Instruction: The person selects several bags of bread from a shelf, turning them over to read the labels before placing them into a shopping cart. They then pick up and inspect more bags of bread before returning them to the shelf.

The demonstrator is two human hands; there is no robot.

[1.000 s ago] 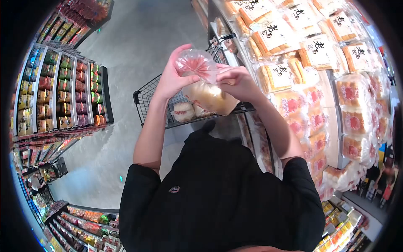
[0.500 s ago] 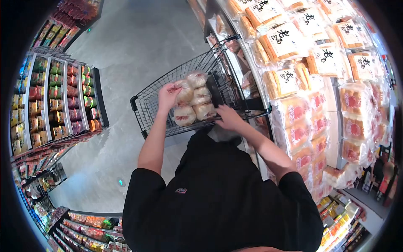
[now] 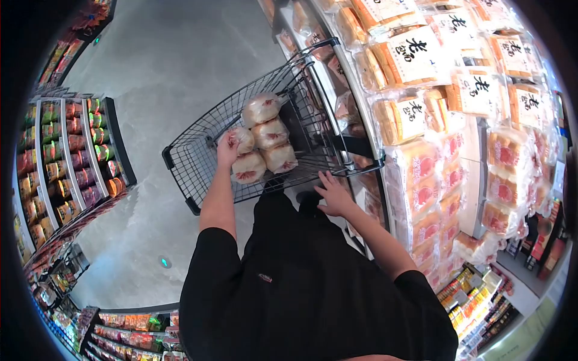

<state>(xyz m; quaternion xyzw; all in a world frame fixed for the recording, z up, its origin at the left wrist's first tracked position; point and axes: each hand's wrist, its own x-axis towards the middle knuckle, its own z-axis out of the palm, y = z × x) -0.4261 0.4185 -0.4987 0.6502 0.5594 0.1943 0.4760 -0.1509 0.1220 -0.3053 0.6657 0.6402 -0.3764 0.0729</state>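
Our left hand (image 3: 227,148) is gripping a wrapped bun (image 3: 242,139) beside other wrapped buns (image 3: 270,133) in the cart (image 3: 200,139); our right hand (image 3: 335,194) is hovering open near its side.

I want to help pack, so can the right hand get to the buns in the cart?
Probably yes: the right hand looks empty, just outside the cart, and its open top leaves a way over the side to the buns.

White labels (image 3: 415,55) on bread packs (image 3: 368,69): black characters 老, 面, 包. Floor marker (image 3: 164,262): green arrow. Pink lettering (image 3: 426,165): illegible.
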